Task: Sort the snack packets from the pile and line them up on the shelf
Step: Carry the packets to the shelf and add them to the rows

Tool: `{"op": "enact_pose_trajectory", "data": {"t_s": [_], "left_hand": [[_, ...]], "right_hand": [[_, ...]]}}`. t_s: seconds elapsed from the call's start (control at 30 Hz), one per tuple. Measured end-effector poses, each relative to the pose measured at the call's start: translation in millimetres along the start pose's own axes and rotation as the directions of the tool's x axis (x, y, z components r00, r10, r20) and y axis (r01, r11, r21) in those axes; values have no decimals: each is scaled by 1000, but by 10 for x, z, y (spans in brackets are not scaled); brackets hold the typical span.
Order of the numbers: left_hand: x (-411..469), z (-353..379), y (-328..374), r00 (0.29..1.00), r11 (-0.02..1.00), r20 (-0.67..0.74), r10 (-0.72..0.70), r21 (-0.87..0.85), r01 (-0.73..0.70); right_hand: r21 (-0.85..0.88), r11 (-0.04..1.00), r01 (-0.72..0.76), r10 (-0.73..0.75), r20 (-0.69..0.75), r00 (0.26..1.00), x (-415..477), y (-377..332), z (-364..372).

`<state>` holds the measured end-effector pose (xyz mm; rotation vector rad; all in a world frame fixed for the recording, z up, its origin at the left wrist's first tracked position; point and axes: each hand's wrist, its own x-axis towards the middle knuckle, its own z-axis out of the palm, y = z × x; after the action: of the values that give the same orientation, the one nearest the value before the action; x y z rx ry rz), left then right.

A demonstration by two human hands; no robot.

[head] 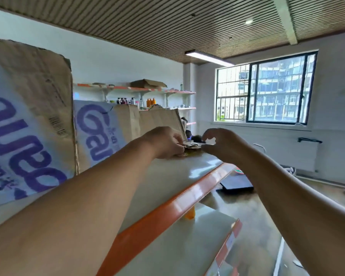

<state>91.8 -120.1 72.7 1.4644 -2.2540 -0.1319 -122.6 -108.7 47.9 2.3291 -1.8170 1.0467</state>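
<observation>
A small stack of flat snack packets (192,146) lies on the top white shelf (167,182) near its far end. My left hand (165,143) rests on the shelf with its curled fingers pinching the packets' left side. My right hand (221,144) curls over the packets from the right, thumb and fingers at their edge. The packets are mostly hidden between the two hands, and their print cannot be read.
Upright cardboard sheets with purple lettering (28,124) stand along the back of the shelf. The shelf has an orange front edge (179,206); a lower shelf (177,248) holds a yellow item (190,214). Wall shelves with bottles (139,101) and a window (265,90) lie beyond.
</observation>
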Motion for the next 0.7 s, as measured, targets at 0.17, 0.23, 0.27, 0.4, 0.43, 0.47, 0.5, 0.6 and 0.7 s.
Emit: {"op": "enact_pose_trajectory", "data": {"t_s": [0.17, 0.23, 0.27, 0.4, 0.43, 0.47, 0.5, 0.6, 0.7], "left_hand": [[613, 223, -36, 991, 992, -62, -122, 29, 124], [869, 345, -47, 980, 981, -47, -193, 25, 194], [1010, 398, -51, 974, 974, -49, -222, 25, 224], [1340, 603, -126, 950, 950, -62, -306, 49, 310], [1402, 676, -147, 945, 943, -62, -322, 73, 326], [1428, 738, -173, 940, 934, -59, -336, 104, 340], [1435, 802, -200, 936, 925, -55, -347, 143, 351], [1458, 968, -290, 931, 890, -72, -358, 276, 364], [1424, 1075, -331, 940, 856, -193, -282, 392, 337]], "right_hand": [[101, 994, 51, -58, 63, 996, 741, 563, 203], [71, 995, 65, -71, 84, 994, 1024, 783, 297], [47, 995, 88, -91, 82, 992, 1174, 882, 334], [46, 979, 198, -203, 150, 968, 1602, 1066, 420], [49, 976, 210, -215, 172, 961, 1698, 1093, 454], [62, 973, 221, -229, 186, 955, 1768, 1109, 502], [85, 969, 231, -244, 197, 949, 1834, 1114, 567], [96, 960, 262, -278, 279, 919, 2054, 1110, 797], [82, 952, 294, -302, 405, 863, 2231, 1055, 935]]}}
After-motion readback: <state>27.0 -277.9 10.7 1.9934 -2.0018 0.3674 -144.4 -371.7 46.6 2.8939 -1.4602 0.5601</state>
